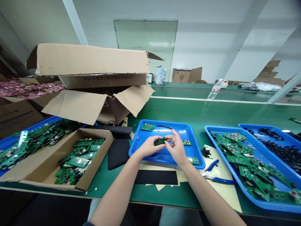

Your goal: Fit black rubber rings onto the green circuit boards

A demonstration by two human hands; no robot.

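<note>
Over the middle blue tray (138,133), a small green circuit board (160,142) is held between both hands. My left hand (148,146) grips its left end, fingers closed. My right hand (176,148) pinches the board's right end between thumb and fingers, while its index finger reaches up and away. Close to that fingertip is a thin black strip (164,126); whether they touch I cannot tell. In the same tray lie another circuit board (147,127) at the upper left, one (186,142) right of my hand, and one (193,160) at the lower right.
Blue-handled cutters (213,174) and small black parts (206,152) lie right of the tray. Beyond are a tray of boards (235,157) and one of black parts (282,150). At left stand a cardboard box (94,171) of boards and stacked cartons (94,62); black sheets (118,152) lie between.
</note>
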